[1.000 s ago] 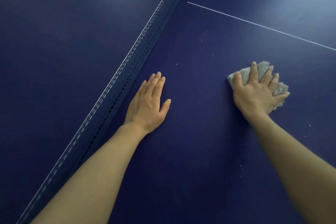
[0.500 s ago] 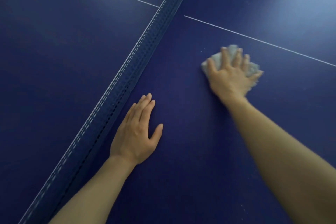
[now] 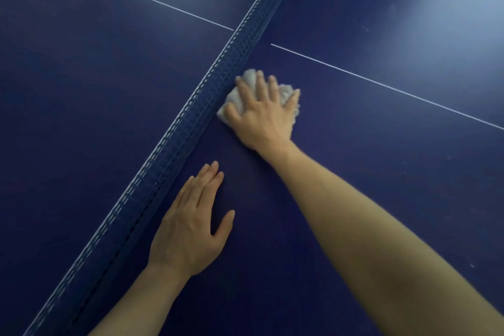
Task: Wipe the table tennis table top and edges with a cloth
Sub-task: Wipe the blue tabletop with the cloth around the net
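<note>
Net (image 3: 191, 117): runs diagonally across the blue bench (image 3: 381, 172).
Left hand (image 3: 191, 226): flat on the bench beside the net, fingers straight and together, thumb apart.
Cloth (image 3: 249, 78): bunched against the net's base.
Right hand (image 3: 261, 114): presses the cloth, fingers spread over it.

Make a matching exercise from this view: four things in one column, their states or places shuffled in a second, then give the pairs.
Things:
1. left hand
2. right hand
3. crumpled pale grey cloth
4. thin white painted line

States:
A. pressed under spread fingers, against the dark blue net
B. flat and bare on the dark blue table top
C. crosses the table top beyond the hands
D. presses down on the cloth

Pairs: 1-B, 2-D, 3-A, 4-C
</note>
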